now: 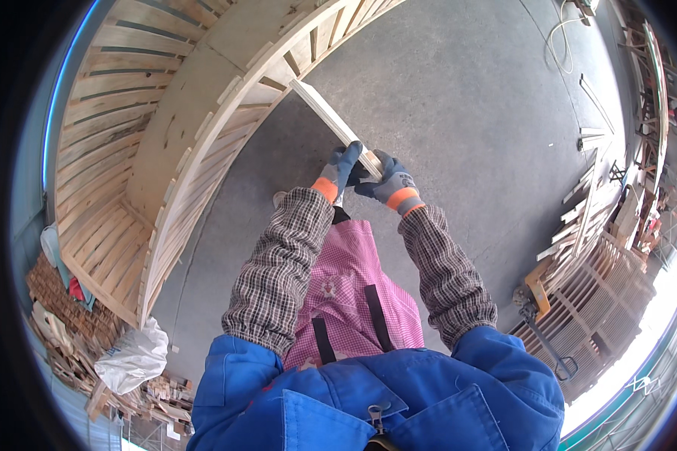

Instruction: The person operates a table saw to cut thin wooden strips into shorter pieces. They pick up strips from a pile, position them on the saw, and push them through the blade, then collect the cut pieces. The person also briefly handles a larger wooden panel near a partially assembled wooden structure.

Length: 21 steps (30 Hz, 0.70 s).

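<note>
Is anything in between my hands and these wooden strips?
Nothing visible except your gloves: your left hand and right hand both hold the wooden strips at their near end.

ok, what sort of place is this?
Probably a woodworking shop or timber warehouse: a large slatted wooden structure on the left, slatted wood panels on the right, and what looks like a pallet jack beside them.

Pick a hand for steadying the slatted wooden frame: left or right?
Left, probably: the left hand is nearer the slatted wooden frame. The right hand sits farther across, at the wooden piece's near end. Both hands are on that piece.
</note>
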Each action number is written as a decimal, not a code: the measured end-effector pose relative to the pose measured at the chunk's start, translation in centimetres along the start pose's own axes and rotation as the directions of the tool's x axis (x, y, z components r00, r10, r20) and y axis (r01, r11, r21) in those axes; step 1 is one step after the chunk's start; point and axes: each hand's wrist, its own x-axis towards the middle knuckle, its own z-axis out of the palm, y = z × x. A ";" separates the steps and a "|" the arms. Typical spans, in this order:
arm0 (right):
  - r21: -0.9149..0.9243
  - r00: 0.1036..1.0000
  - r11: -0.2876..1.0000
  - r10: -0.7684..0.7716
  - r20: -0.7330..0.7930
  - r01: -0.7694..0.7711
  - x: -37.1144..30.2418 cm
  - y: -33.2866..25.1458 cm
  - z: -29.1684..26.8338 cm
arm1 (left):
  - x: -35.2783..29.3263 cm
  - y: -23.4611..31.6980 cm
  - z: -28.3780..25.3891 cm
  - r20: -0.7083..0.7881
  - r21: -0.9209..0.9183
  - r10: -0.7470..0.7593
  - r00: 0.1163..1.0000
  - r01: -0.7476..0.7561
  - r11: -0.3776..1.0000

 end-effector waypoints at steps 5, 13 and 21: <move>-0.061 0.999 0.998 -0.022 -0.030 0.020 -0.1 0.0 1.2 | 1.3 -2.9 -2.6 -0.078 -0.162 0.102 0.992 -0.114 0.980; -0.332 0.988 0.942 0.001 -0.155 -0.053 -4.9 -3.9 -6.9 | -7.9 -7.8 -13.7 -0.150 -0.193 0.122 0.981 -0.150 0.970; -0.332 0.997 0.942 0.031 -0.074 -0.054 -15.6 -10.4 -16.2 | -21.9 -18.3 -24.5 -0.274 -0.245 -0.066 0.959 -0.003 0.969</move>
